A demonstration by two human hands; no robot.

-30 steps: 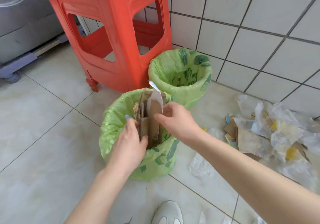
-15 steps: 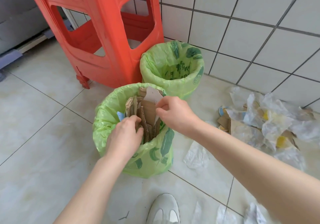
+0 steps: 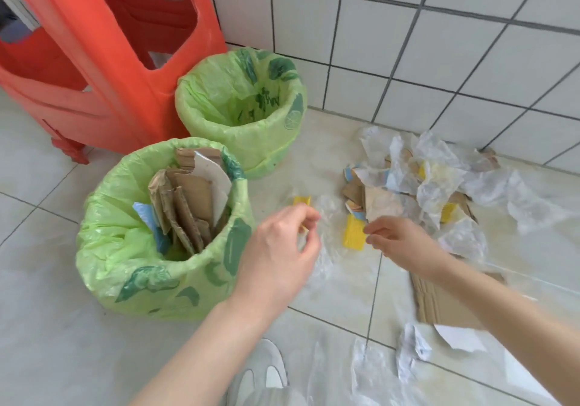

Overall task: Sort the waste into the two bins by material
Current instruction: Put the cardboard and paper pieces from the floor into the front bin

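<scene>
1. Left hand [image 3: 276,242] pinches a clear film [image 3: 326,248] beside the near bin [image 3: 125,248].
2. Right hand [image 3: 398,242]: fingers curled at the film; grip unclear.
3. Cardboard [image 3: 188,198] fills that bin.
4. Waste pile [image 3: 423,186] on the floor.

Bright, even daylight fills the scene — shadows are soft and faint, lying just beneath the left hand [image 3: 276,248] and right hand [image 3: 405,245]. Both hands are slightly motion-blurred, as is the waste near the right hand. Tile lines beyond the hands bow outward — wide-angle distortion. A mild sheen sits on the floor left of the left hand.
</scene>
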